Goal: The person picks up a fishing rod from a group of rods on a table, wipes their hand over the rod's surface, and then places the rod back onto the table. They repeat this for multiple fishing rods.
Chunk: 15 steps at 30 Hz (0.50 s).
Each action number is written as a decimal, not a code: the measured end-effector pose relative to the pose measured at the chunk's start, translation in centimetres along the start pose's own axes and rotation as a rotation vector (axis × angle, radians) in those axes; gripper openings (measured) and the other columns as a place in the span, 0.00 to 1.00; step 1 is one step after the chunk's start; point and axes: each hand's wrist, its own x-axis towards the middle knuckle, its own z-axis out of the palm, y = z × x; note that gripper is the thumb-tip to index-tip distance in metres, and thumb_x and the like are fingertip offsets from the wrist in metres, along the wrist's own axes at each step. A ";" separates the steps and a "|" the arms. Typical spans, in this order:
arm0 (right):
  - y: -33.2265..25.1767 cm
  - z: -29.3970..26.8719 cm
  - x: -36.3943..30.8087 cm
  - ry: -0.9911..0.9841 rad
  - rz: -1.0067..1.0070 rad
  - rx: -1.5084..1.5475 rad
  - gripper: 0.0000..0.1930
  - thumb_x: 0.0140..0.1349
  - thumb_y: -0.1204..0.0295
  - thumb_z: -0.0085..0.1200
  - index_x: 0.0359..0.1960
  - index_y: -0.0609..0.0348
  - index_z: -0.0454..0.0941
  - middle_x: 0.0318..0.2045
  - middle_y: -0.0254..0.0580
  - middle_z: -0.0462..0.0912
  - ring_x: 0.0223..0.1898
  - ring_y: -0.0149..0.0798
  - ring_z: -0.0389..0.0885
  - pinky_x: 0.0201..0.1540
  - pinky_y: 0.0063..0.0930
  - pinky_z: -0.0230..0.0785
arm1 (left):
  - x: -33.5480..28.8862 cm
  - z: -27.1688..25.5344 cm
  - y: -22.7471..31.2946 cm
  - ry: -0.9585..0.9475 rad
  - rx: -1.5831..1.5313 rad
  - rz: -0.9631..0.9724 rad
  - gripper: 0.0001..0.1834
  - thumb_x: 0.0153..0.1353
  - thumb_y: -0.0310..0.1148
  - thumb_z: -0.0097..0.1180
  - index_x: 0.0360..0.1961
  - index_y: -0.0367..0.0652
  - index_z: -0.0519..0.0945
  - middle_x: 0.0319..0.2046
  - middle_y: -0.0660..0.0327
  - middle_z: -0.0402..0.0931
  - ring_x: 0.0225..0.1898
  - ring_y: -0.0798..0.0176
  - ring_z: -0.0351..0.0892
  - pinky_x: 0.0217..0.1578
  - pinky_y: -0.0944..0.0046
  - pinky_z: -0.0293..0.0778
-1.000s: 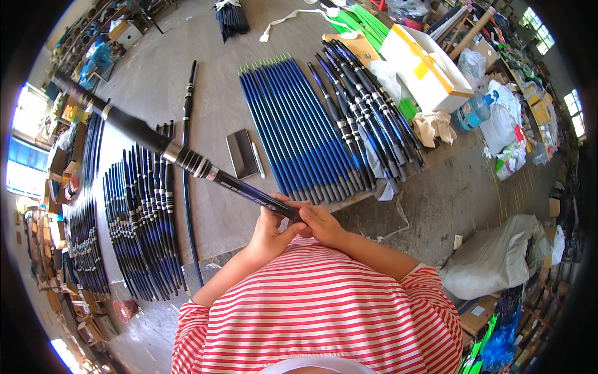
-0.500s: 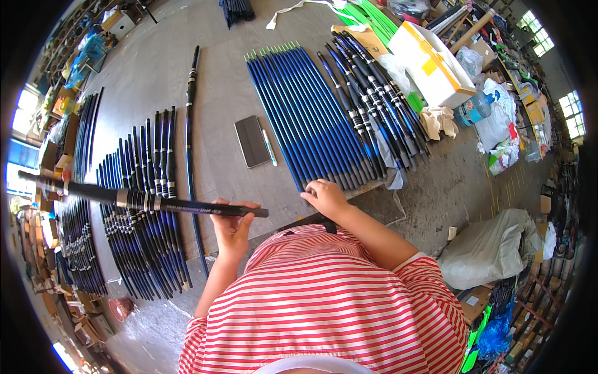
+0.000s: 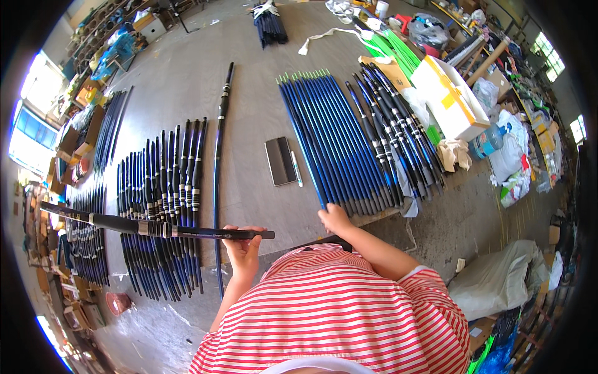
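My left hand [image 3: 245, 250] is closed around the dark butt end of a fishing rod [image 3: 156, 228], thumb below and fingers on top. That rod, black with silver rings, reaches out to the left above other rods. My right hand [image 3: 335, 218] is at the near edge of the table, its fingers closed at the lower end of the leftmost blue rod section [image 3: 309, 163]. This section lies in a row of blue rod sections [image 3: 349, 149] with greenish tips and dark butts. My fingers partly hide its end.
A single long rod [image 3: 218, 143], a phone [image 3: 281, 161] and a pen [image 3: 296, 168] lie between the rod groups. Ringed rods [image 3: 165, 206] lie left; more rods [image 3: 398, 124] lie right, near a white box [image 3: 450, 96] and a water bottle [image 3: 487, 142]. A bundle [image 3: 270, 28] lies far back.
The view has turned, so the table appears shifted right and down. My right hand has moved left along the row's near ends, fingers curled tighter. The left hand still holds the rod.
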 end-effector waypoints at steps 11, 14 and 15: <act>4.8 -6.8 -4.0 0.312 -0.352 0.665 0.22 0.63 0.54 0.39 0.19 0.56 0.69 0.10 0.25 0.61 0.10 0.19 0.53 0.12 0.15 0.44 | 2.8 -1.3 1.5 0.098 0.046 0.070 0.26 0.52 0.13 0.48 0.46 0.44 0.52 0.36 0.51 0.72 0.41 0.57 0.75 0.45 0.60 0.69; 6.9 -10.6 -5.9 0.366 -0.121 1.012 0.23 0.59 0.51 0.44 0.19 0.58 0.68 0.11 0.32 0.65 0.10 0.24 0.60 0.11 0.18 0.48 | 5.7 -2.8 3.4 0.132 0.038 0.117 0.25 0.52 0.15 0.49 0.47 0.44 0.53 0.33 0.54 0.74 0.40 0.59 0.75 0.45 0.60 0.69; 6.9 -11.4 -6.8 0.386 -0.112 1.054 0.22 0.58 0.51 0.47 0.16 0.56 0.67 0.09 0.32 0.64 0.09 0.25 0.59 0.10 0.18 0.47 | 6.6 -3.4 4.4 0.150 0.060 0.139 0.25 0.52 0.15 0.50 0.47 0.44 0.53 0.33 0.54 0.74 0.39 0.60 0.75 0.44 0.60 0.69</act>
